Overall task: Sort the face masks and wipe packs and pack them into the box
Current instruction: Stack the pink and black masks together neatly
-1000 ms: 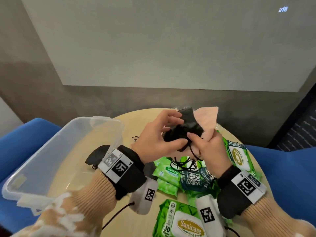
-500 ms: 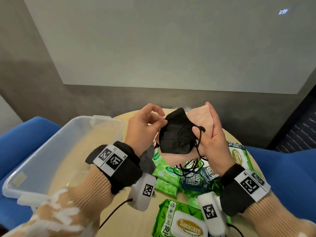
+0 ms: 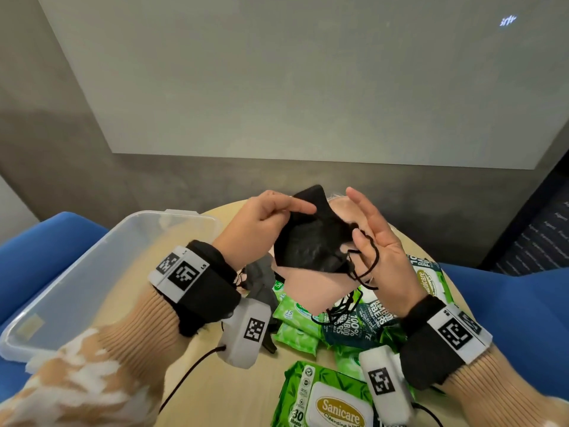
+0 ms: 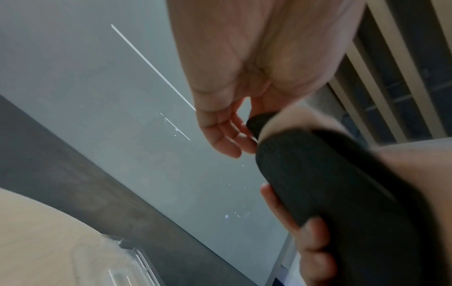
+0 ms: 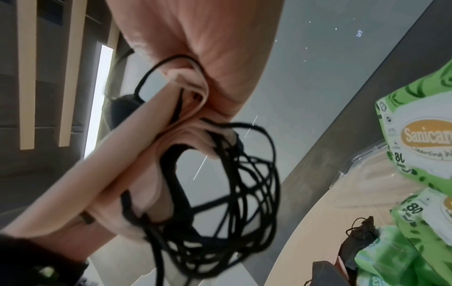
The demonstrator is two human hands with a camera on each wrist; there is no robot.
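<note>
black fabric face mask point(image 3: 311, 241): held up above the table, stacked on a pink fabric face mask point(image 3: 308, 291), black ear loops point(image 3: 345, 306) dangling.
green plastic wipe packs point(image 3: 326, 402): heaped flat, near right.
clear plastic box point(image 3: 70, 282): left, open.

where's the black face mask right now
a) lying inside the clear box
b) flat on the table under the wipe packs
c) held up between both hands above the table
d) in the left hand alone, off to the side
c: the black face mask is held up above the table, the left hand pinching its edge and the right hand hooking its loops.
</note>
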